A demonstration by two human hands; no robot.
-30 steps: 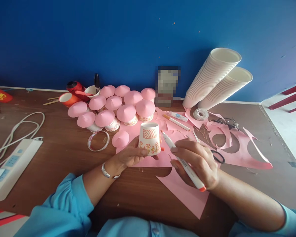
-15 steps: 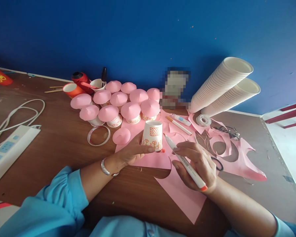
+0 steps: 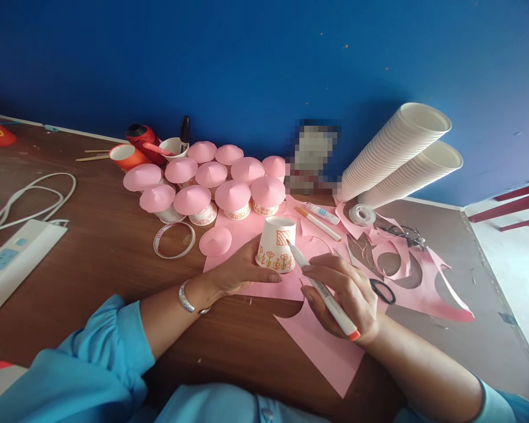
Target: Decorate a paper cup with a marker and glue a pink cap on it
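Observation:
My left hand (image 3: 240,267) grips a white paper cup (image 3: 270,244) turned bottom up, its thumb along the lower edge. Orange and yellow flowers run round the cup's lower part, and an orange striped square sits higher up. In my right hand (image 3: 346,294) is a white marker (image 3: 326,296) with an orange end, held like a pen; its tip is at the striped square, touching or very close. Left of the cup lies a loose pink paper cone (image 3: 215,241). Behind stand several upturned cups with pink cone tops (image 3: 233,195), their sides decorated in orange.
Two tall stacks of white cups (image 3: 394,147) lean against the blue wall. Pink paper scraps (image 3: 432,288), black-handled scissors (image 3: 382,291), clear tape (image 3: 362,215) and another marker (image 3: 320,224) lie right. A cut cup rim (image 3: 174,239) and a power strip (image 3: 20,264) are left.
The marker tip has come to the striped square on the cup. My left hand has turned the cup slightly, showing more flowers. The view has shifted a little.

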